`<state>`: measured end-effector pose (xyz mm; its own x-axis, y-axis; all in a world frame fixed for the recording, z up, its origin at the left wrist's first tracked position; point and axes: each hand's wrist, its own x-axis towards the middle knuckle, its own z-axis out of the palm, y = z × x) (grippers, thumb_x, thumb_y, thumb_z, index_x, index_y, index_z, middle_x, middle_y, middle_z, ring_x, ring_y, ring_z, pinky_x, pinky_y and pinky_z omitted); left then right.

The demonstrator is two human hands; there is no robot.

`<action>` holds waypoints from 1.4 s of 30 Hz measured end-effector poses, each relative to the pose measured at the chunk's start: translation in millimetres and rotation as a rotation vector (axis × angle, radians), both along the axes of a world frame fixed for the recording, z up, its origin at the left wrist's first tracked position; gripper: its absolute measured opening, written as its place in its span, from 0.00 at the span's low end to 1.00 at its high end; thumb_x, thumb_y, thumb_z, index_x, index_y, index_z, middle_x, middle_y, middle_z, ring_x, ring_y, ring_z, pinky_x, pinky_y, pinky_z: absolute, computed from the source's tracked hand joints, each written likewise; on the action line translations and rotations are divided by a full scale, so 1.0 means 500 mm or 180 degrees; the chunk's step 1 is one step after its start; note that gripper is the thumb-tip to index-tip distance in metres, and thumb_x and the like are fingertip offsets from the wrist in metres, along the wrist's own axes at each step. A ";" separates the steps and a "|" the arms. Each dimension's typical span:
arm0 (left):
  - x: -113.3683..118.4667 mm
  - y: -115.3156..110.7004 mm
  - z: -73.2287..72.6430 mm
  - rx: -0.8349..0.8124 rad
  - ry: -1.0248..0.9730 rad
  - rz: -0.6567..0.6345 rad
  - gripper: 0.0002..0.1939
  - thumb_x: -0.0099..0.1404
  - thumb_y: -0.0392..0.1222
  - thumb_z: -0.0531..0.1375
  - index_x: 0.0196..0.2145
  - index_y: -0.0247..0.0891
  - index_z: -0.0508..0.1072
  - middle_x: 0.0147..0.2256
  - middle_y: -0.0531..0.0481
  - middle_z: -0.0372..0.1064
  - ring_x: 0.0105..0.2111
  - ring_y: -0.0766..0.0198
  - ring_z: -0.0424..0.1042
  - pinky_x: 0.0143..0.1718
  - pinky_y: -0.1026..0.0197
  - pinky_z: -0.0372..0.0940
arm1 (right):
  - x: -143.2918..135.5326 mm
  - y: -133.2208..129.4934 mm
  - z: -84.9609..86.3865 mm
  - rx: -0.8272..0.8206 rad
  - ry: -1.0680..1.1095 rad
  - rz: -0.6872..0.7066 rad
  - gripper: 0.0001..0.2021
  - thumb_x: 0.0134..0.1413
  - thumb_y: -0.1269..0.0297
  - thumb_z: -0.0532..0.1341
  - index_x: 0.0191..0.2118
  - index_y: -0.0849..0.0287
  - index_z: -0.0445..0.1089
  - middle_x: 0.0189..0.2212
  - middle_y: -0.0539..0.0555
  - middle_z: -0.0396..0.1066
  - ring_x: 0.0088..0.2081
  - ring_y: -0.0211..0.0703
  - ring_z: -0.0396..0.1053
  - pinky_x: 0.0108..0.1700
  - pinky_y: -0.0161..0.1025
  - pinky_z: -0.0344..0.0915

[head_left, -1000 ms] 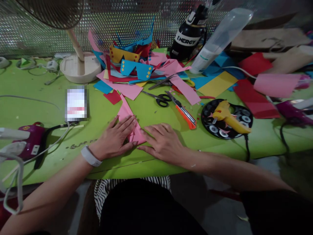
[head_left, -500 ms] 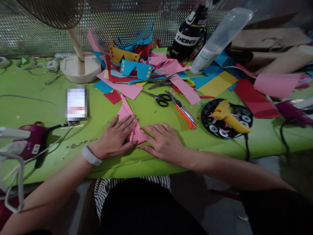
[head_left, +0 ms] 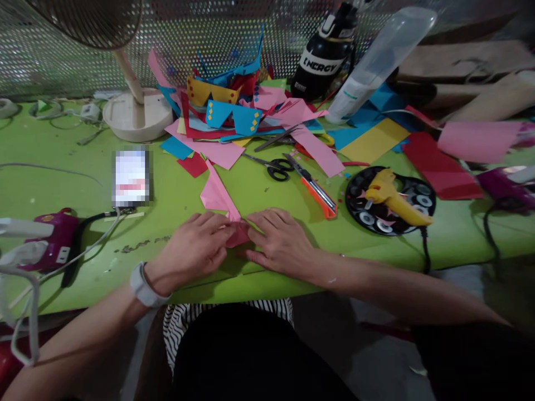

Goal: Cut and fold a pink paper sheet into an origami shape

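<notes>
A folded piece of pink paper (head_left: 220,191) lies on the green tabletop, its narrow tip pointing away from me. My left hand (head_left: 193,245) has its fingers curled over the paper's near left part, pinching it. At the near right edge, my right hand (head_left: 278,238) grips the same paper between bent fingers and thumb. The nearest end of the paper is partly hidden by my fingers. Beyond the hands lie black-handled scissors (head_left: 279,169) and an orange utility knife (head_left: 320,195).
Cut coloured paper and blue paper glasses (head_left: 233,118) are heaped at the back. On the right, a yellow glue gun (head_left: 395,197) rests on a round black tray (head_left: 355,214). A phone (head_left: 131,177), fan base (head_left: 137,117) and purple power socket (head_left: 56,239) occupy the left; a black bottle (head_left: 320,69) stands behind.
My left hand has drawn back toward me from lying flat over the paper, and its fingers are now curled at the near end. More of the paper shows. My right hand has barely moved.
</notes>
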<state>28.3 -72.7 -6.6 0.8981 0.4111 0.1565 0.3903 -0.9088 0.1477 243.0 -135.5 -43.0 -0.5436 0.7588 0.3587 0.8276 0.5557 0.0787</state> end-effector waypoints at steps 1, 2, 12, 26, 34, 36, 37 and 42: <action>0.002 -0.011 0.000 0.0070 0.0001 -0.0104 0.16 0.65 0.36 0.53 0.49 0.35 0.70 0.46 0.44 0.72 0.44 0.56 0.71 0.43 0.54 0.67 | 0.001 0.000 0.001 -0.0088 -0.0020 0.0007 0.23 0.60 0.50 0.58 0.48 0.68 0.72 0.46 0.64 0.72 0.46 0.53 0.63 0.50 0.49 0.57; 0.004 -0.021 0.000 0.0095 0.0057 -0.0171 0.15 0.65 0.35 0.53 0.49 0.34 0.70 0.45 0.44 0.72 0.43 0.56 0.71 0.41 0.55 0.68 | 0.002 -0.001 0.001 -0.0157 -0.0030 0.0009 0.23 0.60 0.52 0.58 0.49 0.68 0.71 0.47 0.64 0.71 0.47 0.54 0.63 0.50 0.49 0.58; 0.007 -0.067 -0.015 0.0525 0.0017 0.0034 0.17 0.64 0.32 0.52 0.51 0.31 0.67 0.42 0.43 0.72 0.40 0.56 0.71 0.36 0.56 0.69 | 0.001 0.000 -0.002 -0.0106 -0.0005 -0.0014 0.21 0.60 0.55 0.58 0.50 0.67 0.70 0.46 0.63 0.72 0.48 0.54 0.64 0.54 0.51 0.58; 0.019 -0.082 -0.043 0.0865 0.0248 0.0167 0.10 0.62 0.32 0.55 0.41 0.32 0.72 0.42 0.42 0.68 0.39 0.55 0.67 0.35 0.54 0.67 | 0.002 0.000 -0.008 -0.0171 -0.0097 -0.0087 0.27 0.59 0.47 0.57 0.53 0.67 0.68 0.48 0.63 0.70 0.49 0.54 0.64 0.56 0.53 0.57; 0.016 -0.083 -0.047 0.0768 0.0127 0.0218 0.13 0.61 0.33 0.55 0.44 0.32 0.71 0.45 0.41 0.68 0.41 0.54 0.66 0.36 0.53 0.68 | 0.004 0.000 -0.011 -0.0193 0.0056 -0.0009 0.26 0.59 0.48 0.57 0.53 0.66 0.68 0.47 0.63 0.70 0.48 0.53 0.64 0.57 0.55 0.55; 0.015 -0.083 -0.047 0.0755 0.0123 0.0228 0.13 0.62 0.33 0.55 0.44 0.32 0.72 0.46 0.41 0.68 0.41 0.54 0.66 0.36 0.53 0.67 | 0.003 -0.001 -0.010 -0.0130 0.0036 -0.0001 0.26 0.59 0.49 0.57 0.53 0.67 0.68 0.47 0.64 0.71 0.47 0.53 0.64 0.57 0.54 0.55; 0.015 -0.083 -0.047 0.0749 0.0125 0.0231 0.12 0.62 0.33 0.55 0.44 0.32 0.72 0.46 0.41 0.68 0.41 0.54 0.66 0.36 0.54 0.67 | 0.003 -0.001 -0.010 -0.0085 0.0019 -0.0002 0.26 0.59 0.49 0.57 0.52 0.67 0.69 0.47 0.64 0.71 0.47 0.53 0.64 0.57 0.54 0.55; 0.016 -0.085 -0.042 0.0706 0.0208 0.0261 0.15 0.63 0.33 0.54 0.48 0.33 0.70 0.47 0.41 0.68 0.42 0.54 0.66 0.37 0.53 0.68 | 0.002 -0.001 -0.006 -0.0098 -0.0020 -0.0040 0.25 0.59 0.49 0.58 0.51 0.67 0.70 0.47 0.64 0.72 0.47 0.53 0.64 0.57 0.54 0.55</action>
<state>36.4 -115.2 -27.5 0.8743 0.4450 0.1937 0.4661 -0.8811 -0.0800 243.9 -136.0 -45.9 -0.5362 0.7763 0.3316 0.8341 0.5475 0.0670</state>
